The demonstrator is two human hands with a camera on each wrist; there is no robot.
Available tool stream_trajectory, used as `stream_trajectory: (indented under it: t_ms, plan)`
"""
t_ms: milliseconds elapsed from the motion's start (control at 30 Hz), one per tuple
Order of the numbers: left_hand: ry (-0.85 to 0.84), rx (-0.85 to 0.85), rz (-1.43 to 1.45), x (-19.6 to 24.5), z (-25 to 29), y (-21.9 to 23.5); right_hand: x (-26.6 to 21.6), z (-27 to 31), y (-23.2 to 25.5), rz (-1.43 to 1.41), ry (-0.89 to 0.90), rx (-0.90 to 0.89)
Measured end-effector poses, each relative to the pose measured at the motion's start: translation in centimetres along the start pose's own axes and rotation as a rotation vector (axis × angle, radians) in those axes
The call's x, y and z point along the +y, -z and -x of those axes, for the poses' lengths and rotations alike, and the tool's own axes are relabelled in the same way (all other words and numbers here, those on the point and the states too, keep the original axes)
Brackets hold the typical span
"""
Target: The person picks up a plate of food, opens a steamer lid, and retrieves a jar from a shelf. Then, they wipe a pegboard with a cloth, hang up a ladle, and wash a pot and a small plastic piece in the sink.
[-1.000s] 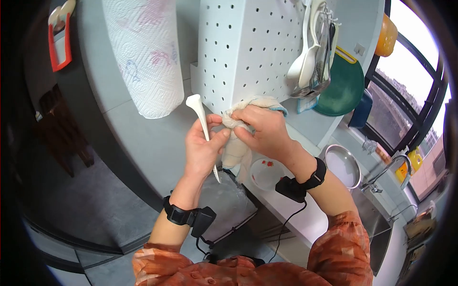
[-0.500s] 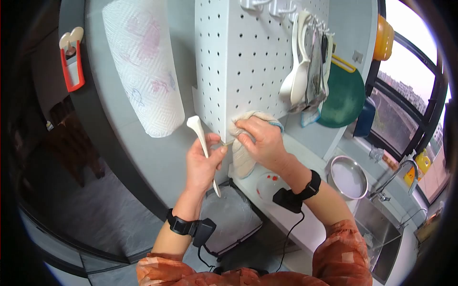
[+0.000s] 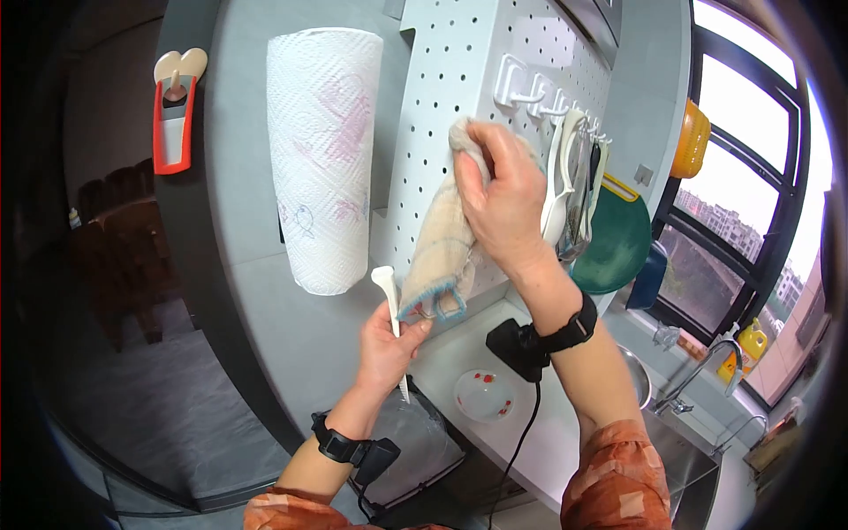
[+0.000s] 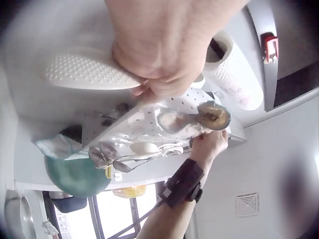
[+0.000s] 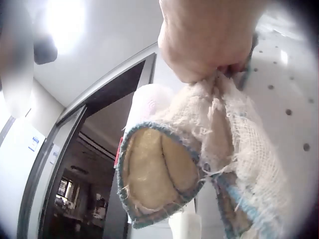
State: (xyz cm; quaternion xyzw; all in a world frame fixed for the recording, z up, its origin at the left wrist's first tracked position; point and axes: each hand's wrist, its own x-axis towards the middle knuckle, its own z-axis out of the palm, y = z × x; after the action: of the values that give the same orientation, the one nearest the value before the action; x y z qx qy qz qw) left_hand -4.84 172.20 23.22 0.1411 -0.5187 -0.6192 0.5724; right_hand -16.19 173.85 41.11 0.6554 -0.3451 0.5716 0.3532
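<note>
In the head view the right hand (image 3: 503,199) grips the bunched top of a beige cloth (image 3: 440,243) with a blue edge, raised in front of the perforated board (image 3: 439,84). The cloth hangs down toward the left hand (image 3: 386,353), which pinches a slim white utensil (image 3: 385,281) between thumb and fingers. Its textured, dotted white end (image 4: 84,69) shows in the left wrist view. From the right wrist view, the cloth (image 5: 199,119) falls in folds below the right hand (image 5: 209,35), its blue-edged end curled round.
A paper towel roll (image 3: 320,159) is mounted left of the board. White hooks and hanging utensils (image 3: 565,177) line the board's right face, with a green round board (image 3: 611,243) beyond. Below are a clear plate (image 3: 483,396), the counter (image 3: 530,428), a sink (image 3: 685,455) and a faucet (image 3: 707,367).
The right hand has risen with the cloth, which now hangs longer and away from the left fingers. The left hand still holds the white utensil, lower in the view.
</note>
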Motion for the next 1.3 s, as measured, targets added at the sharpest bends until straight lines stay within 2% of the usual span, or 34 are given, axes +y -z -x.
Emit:
stream_trajectory:
  t_ms: [67,267,333,367,433,467,533,600,667,700,833,867,933,1067,1167,1300]
  plan:
    - [0.024,-0.048,0.024,-0.8,-0.2,0.8,-0.1,-2.0,-0.4,0.221,0.194,0.01]
    - [-0.008,-0.069,0.052,-1.0,-0.3,0.8,-1.3,-6.3,-0.2,0.556,0.256,-0.135]
    - [0.0,-0.071,0.043,-1.0,-0.2,0.8,-2.2,-6.3,0.2,0.686,0.27,-0.282]
    - [0.001,-0.068,0.018,-1.0,-0.2,0.8,-2.5,-5.7,0.2,0.7,0.276,-0.289]
    - [-0.002,-0.079,0.048,-1.2,-0.3,1.0,-2.7,-3.9,0.1,0.741,0.371,-0.47]
    - [-0.007,-0.082,0.061,-1.3,-0.3,1.0,-2.9,-3.1,0.2,0.75,0.378,-0.476]
    - [-0.002,-0.075,0.076,-1.3,-0.3,1.0,-3.4,-2.0,0.3,0.741,0.411,-0.629]
    - [0.002,-0.064,0.088,-1.2,-0.3,0.9,-3.7,-2.9,0.4,0.739,0.379,-0.676]
    - [-0.029,-0.075,0.093,-1.1,-0.2,0.9,-3.9,-4.5,0.2,0.835,0.523,-0.712]
    - [-0.027,-0.072,0.099,-1.2,-0.3,0.9,-4.2,-5.6,-0.1,0.904,0.463,-0.744]
    - [-0.1,-0.066,0.073,-1.9,-0.4,1.0,-3.8,-11.4,-0.9,1.129,0.609,-0.607]
    - [-0.109,-0.066,0.063,-2.0,-0.4,1.0,-2.9,-12.6,-1.0,1.087,0.73,-0.501]
    - [-0.098,-0.046,0.02,-1.6,-0.2,1.1,-2.2,-14.0,-1.5,1.071,0.722,-0.48]
    - [-0.094,-0.018,-0.062,-1.2,-0.1,1.0,-1.0,-12.4,-2.2,1.047,0.722,-0.547]
    - [-0.144,-0.017,-0.073,-1.9,-0.4,0.9,-1.0,-8.0,-2.6,0.932,0.818,-0.604]
    - [-0.112,-0.028,-0.005,-2.0,-0.3,0.8,-2.6,-1.1,-2.3,0.816,0.737,-0.807]
